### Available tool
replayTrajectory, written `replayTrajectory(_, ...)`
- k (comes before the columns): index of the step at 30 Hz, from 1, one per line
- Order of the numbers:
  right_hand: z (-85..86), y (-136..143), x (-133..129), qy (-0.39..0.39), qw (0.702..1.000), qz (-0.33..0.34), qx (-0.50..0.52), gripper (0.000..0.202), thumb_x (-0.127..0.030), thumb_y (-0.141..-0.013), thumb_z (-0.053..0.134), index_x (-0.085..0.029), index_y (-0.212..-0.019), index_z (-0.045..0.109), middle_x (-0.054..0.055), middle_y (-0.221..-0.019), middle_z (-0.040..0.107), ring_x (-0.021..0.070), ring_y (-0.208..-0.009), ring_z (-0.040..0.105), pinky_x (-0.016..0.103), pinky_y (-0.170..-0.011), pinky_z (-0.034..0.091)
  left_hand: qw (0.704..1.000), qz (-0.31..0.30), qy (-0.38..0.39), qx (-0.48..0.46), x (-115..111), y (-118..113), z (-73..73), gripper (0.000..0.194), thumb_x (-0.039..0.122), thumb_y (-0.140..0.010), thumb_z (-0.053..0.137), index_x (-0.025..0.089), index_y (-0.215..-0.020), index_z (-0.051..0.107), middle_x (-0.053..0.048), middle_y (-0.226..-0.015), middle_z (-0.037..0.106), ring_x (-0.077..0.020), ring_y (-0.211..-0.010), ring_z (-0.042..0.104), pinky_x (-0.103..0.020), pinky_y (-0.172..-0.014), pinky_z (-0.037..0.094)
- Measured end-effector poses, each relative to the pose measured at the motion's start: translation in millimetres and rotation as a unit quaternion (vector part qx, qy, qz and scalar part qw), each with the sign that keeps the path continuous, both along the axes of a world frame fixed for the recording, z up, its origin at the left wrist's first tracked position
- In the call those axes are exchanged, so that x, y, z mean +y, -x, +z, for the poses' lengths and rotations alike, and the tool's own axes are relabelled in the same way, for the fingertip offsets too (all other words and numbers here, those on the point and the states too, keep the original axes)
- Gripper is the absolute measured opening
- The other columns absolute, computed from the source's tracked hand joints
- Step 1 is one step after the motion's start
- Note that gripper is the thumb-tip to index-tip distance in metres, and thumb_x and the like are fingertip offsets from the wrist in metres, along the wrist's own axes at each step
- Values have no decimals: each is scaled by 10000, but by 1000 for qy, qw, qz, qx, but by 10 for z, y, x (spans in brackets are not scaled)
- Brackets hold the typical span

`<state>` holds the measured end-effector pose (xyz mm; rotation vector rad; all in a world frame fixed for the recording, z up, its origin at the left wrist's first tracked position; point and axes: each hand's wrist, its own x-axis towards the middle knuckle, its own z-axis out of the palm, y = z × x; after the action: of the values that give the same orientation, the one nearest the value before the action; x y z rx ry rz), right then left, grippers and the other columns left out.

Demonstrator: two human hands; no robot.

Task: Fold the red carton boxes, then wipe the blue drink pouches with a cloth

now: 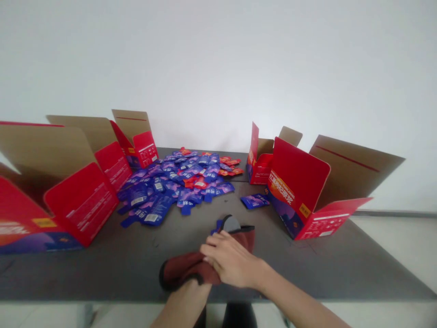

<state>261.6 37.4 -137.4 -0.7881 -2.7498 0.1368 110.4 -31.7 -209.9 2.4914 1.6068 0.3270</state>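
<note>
A brownish-red cloth piece with black edging is wrapped over my left hand, like a sleeve or wrap; its exact kind is unclear. My left wrist enters its near side, and the fingers there are hidden. Across the top lies my right hand, fingers curled and gripping the cloth. A grey rounded patch with a black rim shows just beyond my right fingers. Partly behind it is a small blue item, mostly covered. The nearest whole blue-purple pouch rests beyond, to the right.
A heap of blue-purple pouches covers the middle back of the dark table, with several red pouches among them. Open red cartons stand left and right, flaps raised. A white wall rises behind.
</note>
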Motion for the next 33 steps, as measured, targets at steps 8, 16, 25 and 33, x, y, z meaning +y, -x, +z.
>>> replayTrajectory(8,-309,98,664,9,989,-133,-60,212,-284,-927,326,-228,-975,525,34,-916,576,161,-873,499,296,-751,295,998,-68,-16,-4,64,-42,265,388,-20,-780,430,212,-1024,623,-31,-1049,668,-192,-1034,585,-321,-928,454)
replayTrajectory(16,63,12,570,-15,983,-180,13,288,-296,-961,220,-192,-1013,483,46,-978,576,153,-912,489,285,-775,292,999,-45,11,9,55,-72,329,341,18,-818,435,229,-1005,627,-28,-1079,656,-191,-1100,548,-318,-942,440)
replayTrajectory(25,-283,69,251,-30,994,-71,-72,146,-298,-899,395,-238,-881,527,4,-818,548,149,-784,482,286,-710,278,997,-51,35,34,55,-71,324,358,-4,-802,426,207,-1020,615,-35,-1003,673,-195,-922,628,-332,-851,492)
replayTrajectory(33,-72,43,799,-27,977,-212,-24,248,-272,-948,276,-194,-1030,497,60,-944,588,172,-877,516,302,-752,298,998,-56,27,10,76,-59,324,285,62,-842,443,202,-1014,621,-50,-1096,647,-207,-1109,541,-354,-971,416)
